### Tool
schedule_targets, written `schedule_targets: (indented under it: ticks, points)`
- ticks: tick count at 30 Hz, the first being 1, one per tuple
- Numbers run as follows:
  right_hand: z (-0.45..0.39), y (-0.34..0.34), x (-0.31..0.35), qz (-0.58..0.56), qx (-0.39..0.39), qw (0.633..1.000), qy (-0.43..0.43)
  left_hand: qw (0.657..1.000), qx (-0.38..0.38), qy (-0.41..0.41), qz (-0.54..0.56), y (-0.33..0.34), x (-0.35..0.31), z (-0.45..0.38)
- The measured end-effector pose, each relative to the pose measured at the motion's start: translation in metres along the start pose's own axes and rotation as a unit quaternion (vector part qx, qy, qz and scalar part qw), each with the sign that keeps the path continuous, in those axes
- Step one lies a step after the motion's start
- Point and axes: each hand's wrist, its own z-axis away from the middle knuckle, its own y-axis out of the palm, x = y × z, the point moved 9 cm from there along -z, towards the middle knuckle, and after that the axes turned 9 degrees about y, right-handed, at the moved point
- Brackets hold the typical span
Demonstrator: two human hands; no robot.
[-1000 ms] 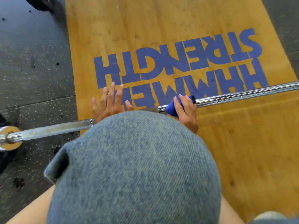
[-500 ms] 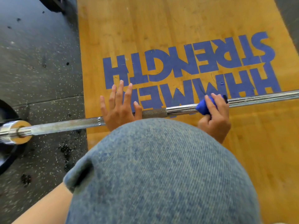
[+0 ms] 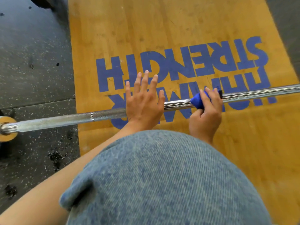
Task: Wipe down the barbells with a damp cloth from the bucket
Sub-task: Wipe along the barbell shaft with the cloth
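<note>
Here, a steel barbell (image 3: 53, 120) lies across a gym floor, its shaft running from a collar (image 3: 7, 128) at the left frame edge, over black speckled rubber flooring (image 3: 34, 62), and on across a yellow wooden lifting platform (image 3: 146, 25) to the right frame edge. The person's left hand (image 3: 144, 103) rests flat on top of the shaft just inside the platform's left edge, fingers straight and slightly spread, pointing away from the body over blue lettering (image 3: 178, 67) printed on the wood. Just to its right, the right hand (image 3: 205, 111) grips a blue cloth (image 3: 198, 101) wrapped around the smooth chrome part of the bar, fingers curled over the top with the cloth bunched beneath them and poking out on the thumb side. A short stretch of bare bar separates the two hands. To the right of the cloth the shaft runs uncovered to the frame edge; to the left of the flat hand, the knurled section runs bare to the collar. A denim-clad knee (image 3: 162, 184) fills the lower foreground, hiding the right wrist and part of the platform's near side. Dark wet-looking spots (image 3: 55, 157) mark the rubber close to the platform's left edge, below the bar.
</note>
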Motion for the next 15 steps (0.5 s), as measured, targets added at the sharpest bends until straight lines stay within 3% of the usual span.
schedule_targets:
  ticks: [3, 4, 8, 9, 13, 15]
  points:
    - [0.036, 0.031, 0.043, 0.012, 0.12, 0.982, -0.148, 1.0, 0.01, -0.014, 0.003, 0.005, 0.007, -0.01]
    - [0.031, 0.031, 0.039, 0.019, 0.126, 0.979, -0.158, 1.0, 0.009, -0.014, 0.007, 0.005, 0.009, -0.014]
    - [-0.038, -0.001, -0.016, 0.018, 0.025, 0.999, 0.041, 1.0, -0.021, 0.004, -0.001, -0.001, 0.01, -0.026]
    - [-0.043, 0.001, -0.013, 0.026, 0.022, 0.998, 0.055, 1.0, -0.028, 0.005, -0.001, -0.002, 0.01, -0.03]
    - [-0.02, 0.045, 0.037, 0.04, 0.157, 0.981, -0.109, 0.999, -0.049, 0.002, -0.005, -0.006, 0.017, -0.048]
    - [-0.039, 0.041, 0.029, 0.043, 0.148, 0.982, -0.107, 0.998, -0.063, 0.011, -0.008, -0.009, 0.019, -0.055]
